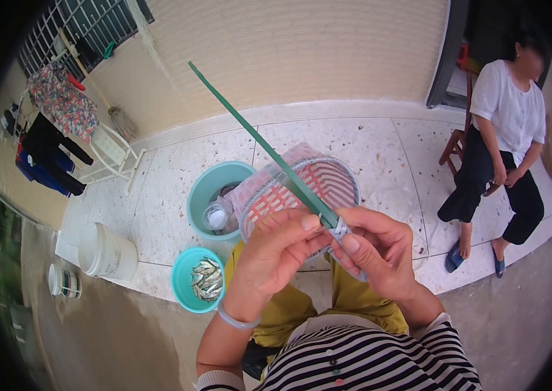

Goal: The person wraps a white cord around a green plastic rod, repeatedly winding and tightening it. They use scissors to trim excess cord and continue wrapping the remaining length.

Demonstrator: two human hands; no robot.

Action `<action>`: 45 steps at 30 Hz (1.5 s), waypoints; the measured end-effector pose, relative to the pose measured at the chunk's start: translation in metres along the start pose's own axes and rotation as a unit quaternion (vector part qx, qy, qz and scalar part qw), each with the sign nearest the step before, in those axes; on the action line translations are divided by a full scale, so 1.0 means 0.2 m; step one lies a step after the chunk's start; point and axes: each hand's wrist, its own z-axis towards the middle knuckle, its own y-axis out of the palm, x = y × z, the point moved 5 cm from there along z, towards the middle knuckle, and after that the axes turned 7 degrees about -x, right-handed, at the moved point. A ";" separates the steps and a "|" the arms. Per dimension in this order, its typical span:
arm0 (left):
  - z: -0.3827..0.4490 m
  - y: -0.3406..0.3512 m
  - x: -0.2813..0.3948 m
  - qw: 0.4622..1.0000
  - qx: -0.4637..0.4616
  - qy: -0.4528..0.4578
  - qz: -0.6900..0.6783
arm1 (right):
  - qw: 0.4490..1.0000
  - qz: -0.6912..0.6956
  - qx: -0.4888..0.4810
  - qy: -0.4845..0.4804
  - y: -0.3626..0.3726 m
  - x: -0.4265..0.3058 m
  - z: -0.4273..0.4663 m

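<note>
Before my chest I hold a pale grey braided band [338,230], with a long flat green strip [266,146] running out of its end, up and to the left. My right hand [381,254] grips the band between thumb and fingers. At the band's left side, the thumb and fingers of my left hand [276,251] pinch where the green strip meets the braid; exactly what they pinch is partly hidden. Behind my hands, a pink and white woven basket [276,200] with a braided grey rim stands by my knees. My hands cover its lower front.
Left of the basket are a teal bucket [195,200] holding plastic-wrapped things and a turquoise basin [178,293] of small fish. White pails [114,254] stand farther left, below a clothes rack [114,151]. A seated person [505,127] is at the right.
</note>
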 end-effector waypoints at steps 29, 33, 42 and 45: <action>-0.21 -0.08 0.14 0.916 0.131 -0.014 0.379 | 0.981 0.105 -0.053 0.155 0.09 0.23 -0.10; -0.23 -0.10 0.13 0.904 0.153 -0.025 0.399 | 0.985 0.100 -0.065 0.128 0.10 0.23 -0.10; -0.26 -0.10 0.13 0.927 0.142 -0.006 0.347 | 0.978 0.122 -0.014 0.166 0.11 0.26 -0.12; -0.27 -0.11 0.12 0.933 0.147 -0.003 0.329 | 0.985 0.095 -0.037 0.140 0.12 0.25 -0.11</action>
